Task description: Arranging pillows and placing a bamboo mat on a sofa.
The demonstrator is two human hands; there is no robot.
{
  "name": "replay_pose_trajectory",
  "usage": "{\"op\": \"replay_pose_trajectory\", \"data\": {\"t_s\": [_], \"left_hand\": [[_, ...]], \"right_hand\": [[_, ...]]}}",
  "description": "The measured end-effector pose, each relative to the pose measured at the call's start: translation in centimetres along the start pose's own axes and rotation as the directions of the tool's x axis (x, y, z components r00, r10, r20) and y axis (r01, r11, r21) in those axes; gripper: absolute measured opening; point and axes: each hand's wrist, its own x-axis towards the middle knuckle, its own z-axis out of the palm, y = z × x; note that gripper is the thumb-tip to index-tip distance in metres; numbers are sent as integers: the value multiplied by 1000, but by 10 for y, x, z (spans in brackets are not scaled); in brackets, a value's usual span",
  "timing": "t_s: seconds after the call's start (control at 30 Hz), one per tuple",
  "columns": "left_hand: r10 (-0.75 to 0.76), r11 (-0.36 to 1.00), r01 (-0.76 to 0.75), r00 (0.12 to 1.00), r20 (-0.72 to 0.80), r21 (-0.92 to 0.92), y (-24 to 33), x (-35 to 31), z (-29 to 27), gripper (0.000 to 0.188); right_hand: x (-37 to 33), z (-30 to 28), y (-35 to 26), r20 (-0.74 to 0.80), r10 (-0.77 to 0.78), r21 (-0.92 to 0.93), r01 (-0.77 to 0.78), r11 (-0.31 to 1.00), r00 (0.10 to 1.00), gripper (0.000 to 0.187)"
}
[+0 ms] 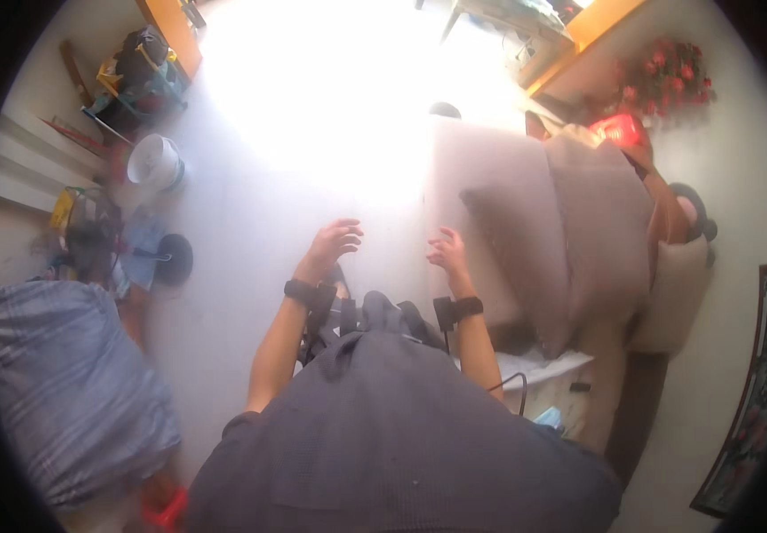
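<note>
Both of my hands are held out in front of my body, apart from each other. My left hand (334, 246) has its fingers stretched toward the right and holds nothing. Opposite it, my right hand (447, 251) is raised with its fingers spread and slightly bent, also with nothing in it. A dark band (303, 291) with a small box is on my left wrist, and a similar band (466, 307) is on the right. Nearest to my right hand is a sofa (508, 231) with a greyish-beige cover; I see no contact with it.
A white bucket (154, 163) stands on the floor at the left, near a fan (90, 222). Grey-blue cloth (72, 382) covers something at the lower left. Red flowers (668, 80) stand at the far right, and a framed picture (751, 400) is on the right. Glare washes out the far floor.
</note>
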Motion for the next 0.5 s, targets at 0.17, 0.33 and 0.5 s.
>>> {"op": "replay_pose_trajectory", "data": {"t_s": [0.17, 0.33, 0.5], "left_hand": [[-61, 989, 49, 995, 82, 142, 121, 227, -74, 33], [-160, 966, 140, 984, 77, 220, 237, 393, -82, 33], [-197, 963, 185, 980, 38, 196, 340, 552, -89, 35]], "right_hand": [[210, 45, -118, -137, 23, 116, -7, 993, 990, 47], [386, 75, -224, -124, 45, 111, -31, 993, 991, 42], [563, 111, -322, -18, 91, 80, -90, 993, 996, 40]]}}
